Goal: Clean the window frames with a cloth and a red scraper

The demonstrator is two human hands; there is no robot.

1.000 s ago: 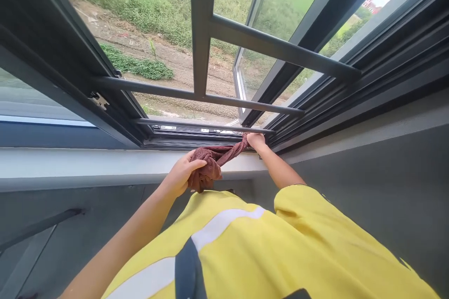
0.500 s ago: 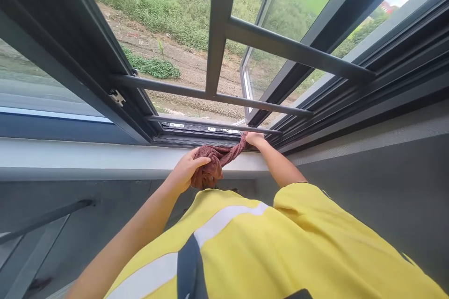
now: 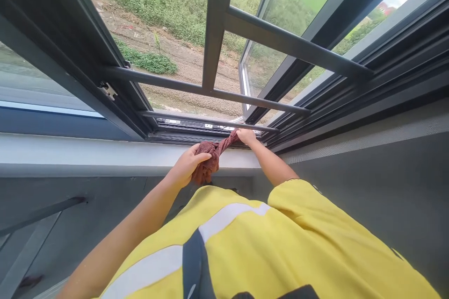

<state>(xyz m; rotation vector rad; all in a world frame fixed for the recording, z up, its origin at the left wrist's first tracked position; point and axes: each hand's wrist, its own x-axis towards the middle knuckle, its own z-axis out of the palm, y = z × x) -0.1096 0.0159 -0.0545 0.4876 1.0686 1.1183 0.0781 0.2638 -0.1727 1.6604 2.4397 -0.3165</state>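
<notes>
— Maroon cloth [image 3: 212,159], is it? Where is it?
— Stretched along the bottom of the dark window frame [image 3: 196,134], just above the pale sill [image 3: 87,156].
— Who has it?
— Both hands. Left hand [image 3: 187,166] is curled shut round the bunched end (it dangles over the sill); right hand [image 3: 246,136] is closed on the twisted end, pressed into the frame's corner
— And the window?
— Open, grass outside

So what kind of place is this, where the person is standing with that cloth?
Probably indoors at an open window of a building beside open country. A dark metal window frame sits above a pale sill, with grass and a dirt track outside.
</notes>
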